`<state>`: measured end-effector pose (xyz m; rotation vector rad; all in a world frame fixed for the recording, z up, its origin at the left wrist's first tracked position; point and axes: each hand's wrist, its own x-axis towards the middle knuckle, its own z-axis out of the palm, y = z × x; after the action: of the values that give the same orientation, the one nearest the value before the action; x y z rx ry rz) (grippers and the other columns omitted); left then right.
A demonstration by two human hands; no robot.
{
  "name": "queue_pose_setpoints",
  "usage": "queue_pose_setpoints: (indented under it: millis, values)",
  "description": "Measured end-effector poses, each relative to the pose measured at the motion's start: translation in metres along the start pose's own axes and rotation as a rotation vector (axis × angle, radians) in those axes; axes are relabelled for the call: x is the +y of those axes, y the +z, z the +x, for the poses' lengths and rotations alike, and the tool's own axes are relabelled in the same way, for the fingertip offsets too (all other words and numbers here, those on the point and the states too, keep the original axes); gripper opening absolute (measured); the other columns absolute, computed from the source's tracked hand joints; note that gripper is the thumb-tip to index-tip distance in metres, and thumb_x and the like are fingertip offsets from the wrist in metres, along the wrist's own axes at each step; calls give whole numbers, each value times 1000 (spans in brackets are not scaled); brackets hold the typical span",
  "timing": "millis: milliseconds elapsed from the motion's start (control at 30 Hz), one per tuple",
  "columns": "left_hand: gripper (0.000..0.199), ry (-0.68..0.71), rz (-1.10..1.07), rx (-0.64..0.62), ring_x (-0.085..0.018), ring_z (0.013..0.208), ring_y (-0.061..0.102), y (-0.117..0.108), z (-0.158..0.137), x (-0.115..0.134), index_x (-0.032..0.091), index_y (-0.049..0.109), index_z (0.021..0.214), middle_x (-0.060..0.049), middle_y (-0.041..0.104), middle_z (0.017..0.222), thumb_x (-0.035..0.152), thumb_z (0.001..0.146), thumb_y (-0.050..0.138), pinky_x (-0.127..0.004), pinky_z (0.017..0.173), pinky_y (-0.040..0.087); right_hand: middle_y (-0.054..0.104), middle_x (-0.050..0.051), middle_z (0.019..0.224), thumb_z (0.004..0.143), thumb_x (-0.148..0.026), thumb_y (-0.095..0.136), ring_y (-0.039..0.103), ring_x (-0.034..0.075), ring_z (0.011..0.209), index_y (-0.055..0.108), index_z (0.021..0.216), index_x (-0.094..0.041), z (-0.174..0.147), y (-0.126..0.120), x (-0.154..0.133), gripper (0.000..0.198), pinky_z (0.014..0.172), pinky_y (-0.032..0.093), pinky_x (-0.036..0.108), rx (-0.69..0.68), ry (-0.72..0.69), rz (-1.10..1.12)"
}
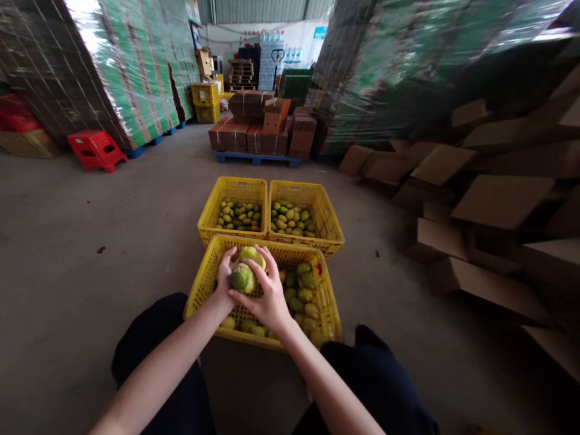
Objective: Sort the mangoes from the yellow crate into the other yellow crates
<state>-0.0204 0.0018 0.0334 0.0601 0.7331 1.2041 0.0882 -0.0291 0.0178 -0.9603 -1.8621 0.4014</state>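
Note:
Above the near yellow crate, my two hands are brought together around two lemons. The nearer one is a mostly green lemon; behind it is a yellower lemon. My right hand curls round them from the right, its thumb below the green lemon. My left hand closes on them from the left, with part of its fingers hidden. Inside the near crate, more yellow-green lemons lie along the right and near sides.
Two more yellow crates with lemons stand just beyond. Cardboard boxes are heaped at right. A red stool stands at left; a blue pallet with cardboard stacks is ahead between wrapped stacks.

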Motion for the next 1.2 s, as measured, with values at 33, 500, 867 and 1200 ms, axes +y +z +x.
queue_pose_setpoints:
  millis: [33,500,867,1200]
  values:
    - [35,24,9,12,-19,62,65,2,0,2,12,64,88,-6,66,68,38,91,41,-29,64,54,44,16,141,72,-44,76,36,37,136,57,125,-25,-1,-2,-1,59,108,37,59,22,-54,-16]
    - [42,689,404,-156,-19,80,65,-2,-9,12,18,67,62,-7,70,74,25,92,38,-24,73,47,58,10,119,82,-28,69,59,28,109,43,138,-32,-3,-21,9,62,94,52,47,264,-59,-147]
    - [31,618,361,-100,-19,79,65,-4,-11,8,19,67,63,-4,70,76,23,87,47,-23,74,47,58,10,122,84,-17,61,57,29,112,40,140,-33,-2,-20,5,62,96,50,50,221,-105,-136]
    - [31,249,167,-74,-22,76,68,17,-8,17,13,65,78,-9,67,72,30,90,43,-30,70,55,66,2,107,69,-32,79,65,18,89,56,120,-28,14,-24,2,55,77,57,32,317,580,630]
